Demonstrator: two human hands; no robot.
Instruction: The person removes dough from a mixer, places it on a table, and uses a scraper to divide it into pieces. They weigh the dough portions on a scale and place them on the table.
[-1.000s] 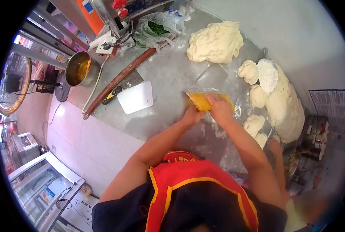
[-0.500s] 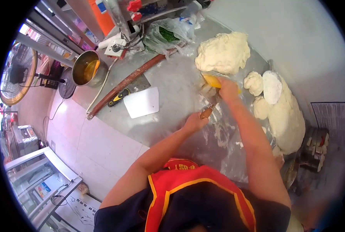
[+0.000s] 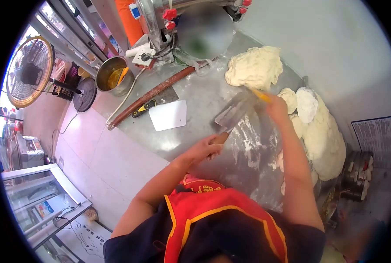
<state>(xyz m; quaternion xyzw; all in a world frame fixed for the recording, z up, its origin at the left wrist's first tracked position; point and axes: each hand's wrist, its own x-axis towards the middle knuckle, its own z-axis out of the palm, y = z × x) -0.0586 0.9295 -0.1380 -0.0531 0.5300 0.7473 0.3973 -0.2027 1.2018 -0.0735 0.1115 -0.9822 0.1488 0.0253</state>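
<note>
My left hand [image 3: 203,149] is closed around the wooden handle of a scraper [image 3: 221,138]. Its wide metal blade [image 3: 231,115] lies over the floury metal worktop [image 3: 204,118]. In my right hand [image 3: 278,110] is a yellow-handled scraper [image 3: 261,95]; its blade is smeared by motion. Just beyond the two blades rests a big lump of dough [image 3: 254,68]. Right of my right hand are a small ball of dough [image 3: 287,98], a white oval piece [image 3: 307,105] and a large mound of dough [image 3: 325,138].
A long reddish rolling pin [image 3: 154,92] lies left of the blades, beside a white plastic sheet [image 3: 168,115] and a black-yellow handled tool [image 3: 143,108]. At the worktop's left edge stands a metal pot [image 3: 115,78] with yellow liquid. A power strip [image 3: 144,57] trails a cable.
My left hand has moved back toward my body and left with its scraper. My right hand has shifted rightward with the yellow-handled scraper, and the blades are further apart. The camera view has tilted slightly.
</note>
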